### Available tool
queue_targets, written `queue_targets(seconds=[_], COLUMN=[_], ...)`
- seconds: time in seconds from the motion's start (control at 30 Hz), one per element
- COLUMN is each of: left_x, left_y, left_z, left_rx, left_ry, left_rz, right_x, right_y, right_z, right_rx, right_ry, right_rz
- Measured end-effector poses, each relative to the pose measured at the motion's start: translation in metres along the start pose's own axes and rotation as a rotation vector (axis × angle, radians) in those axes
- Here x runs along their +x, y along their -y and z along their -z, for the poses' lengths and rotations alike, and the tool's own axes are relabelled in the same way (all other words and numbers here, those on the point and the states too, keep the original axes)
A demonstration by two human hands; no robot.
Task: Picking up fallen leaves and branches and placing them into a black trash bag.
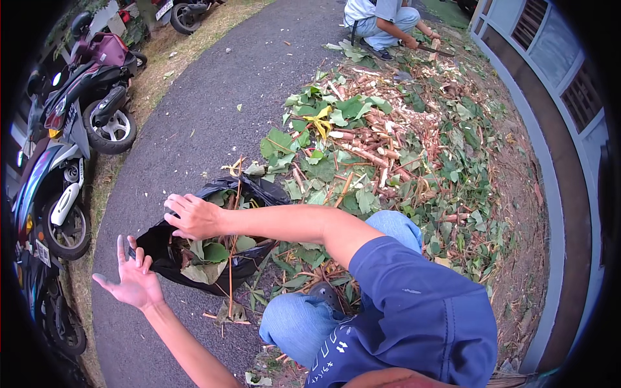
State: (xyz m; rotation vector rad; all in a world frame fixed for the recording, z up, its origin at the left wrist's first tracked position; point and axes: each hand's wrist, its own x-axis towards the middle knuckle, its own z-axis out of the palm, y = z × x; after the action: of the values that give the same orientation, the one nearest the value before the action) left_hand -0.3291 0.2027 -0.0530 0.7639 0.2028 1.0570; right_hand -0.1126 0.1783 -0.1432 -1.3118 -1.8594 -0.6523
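Observation:
A black plastic bag [204,283] lies open on the asphalt before me, with green and dried leaves [215,252] and thin stalks inside. One long brown stem [234,262] crosses its mouth and sticks out on both sides. My right hand [191,216] is over the bag's far left rim, fingers bent; whether it grips the plastic cannot be told. My left hand [138,279] is palm up at the bag's near left corner, thumb and one finger stretched out, other fingers curled by the edge of the plastic.
A heap of cut branches [373,155] and leaves spreads ahead to the right. Beyond it a crouching person [388,24] holds a long blade [435,50] by a piece of wood. Motorcycles [109,121] stand along the left; a building wall [558,87] runs along the right.

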Motion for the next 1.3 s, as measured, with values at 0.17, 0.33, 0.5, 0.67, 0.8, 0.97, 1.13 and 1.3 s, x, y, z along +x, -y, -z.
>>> queue_targets(seconds=[0.17,0.33,0.5,0.67,0.8,0.97,1.13,1.3], left_x=[0.004,0.007,-0.002,-0.012,-0.019,-0.022,-0.028,-0.02], left_y=[0.003,0.009,-0.002,0.006,0.021,0.014,-0.003,0.004], left_z=[-0.002,-0.011,0.003,-0.012,-0.034,-0.021,0.005,-0.005], left_rx=[-0.01,-0.003,0.022,0.019,0.04,0.085,0.093,0.082], left_ry=[-0.025,-0.067,0.041,0.032,-0.029,-0.028,-0.064,-0.055], left_rz=[0.004,-0.001,0.007,0.012,-0.009,-0.064,-0.144,-0.149], right_x=[-0.015,-0.054,-0.03,-0.014,-0.013,-0.011,-0.011,-0.021], right_y=[0.032,0.026,0.008,-0.011,0.002,0.012,-0.012,-0.016], right_z=[0.049,0.049,0.052,0.02,-0.011,-0.028,-0.004,0.002], right_rx=[0.387,0.486,0.599,0.697,0.322,0.153,0.365,0.199], right_ry=[0.301,0.675,0.796,0.296,0.521,0.562,0.706,0.767], right_rz=[0.468,0.35,0.205,-0.158,-0.245,-0.187,-0.065,-0.002])
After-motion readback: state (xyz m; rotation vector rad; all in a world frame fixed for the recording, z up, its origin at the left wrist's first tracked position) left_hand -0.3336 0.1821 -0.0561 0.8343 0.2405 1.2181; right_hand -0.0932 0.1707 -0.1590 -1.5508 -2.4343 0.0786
